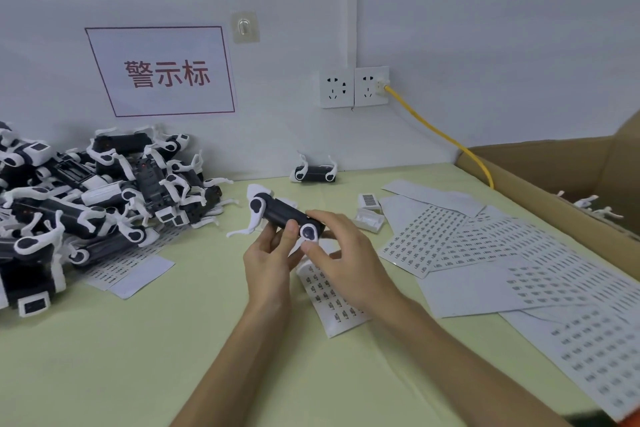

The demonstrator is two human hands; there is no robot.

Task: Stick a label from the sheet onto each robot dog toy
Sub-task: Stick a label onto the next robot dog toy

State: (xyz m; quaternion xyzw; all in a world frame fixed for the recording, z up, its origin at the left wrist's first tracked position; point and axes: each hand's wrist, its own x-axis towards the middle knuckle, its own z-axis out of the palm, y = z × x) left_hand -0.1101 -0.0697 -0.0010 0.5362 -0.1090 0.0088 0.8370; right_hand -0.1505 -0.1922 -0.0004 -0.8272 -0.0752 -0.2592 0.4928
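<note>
One robot dog toy [284, 213] was gripped by the left hand [268, 262]; right hand [341, 262] fingers [311, 250] were pinched at it. Label should be pressed flat.

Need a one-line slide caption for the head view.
Both hands hold a robot dog toy above a label sheet.

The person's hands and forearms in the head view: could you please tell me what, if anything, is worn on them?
Nothing is worn on either. The left hand and right hand are bare, without gloves, rings or a watch visible, and both forearms are uncovered, with no sleeve in view down to the frame's edge.
</note>
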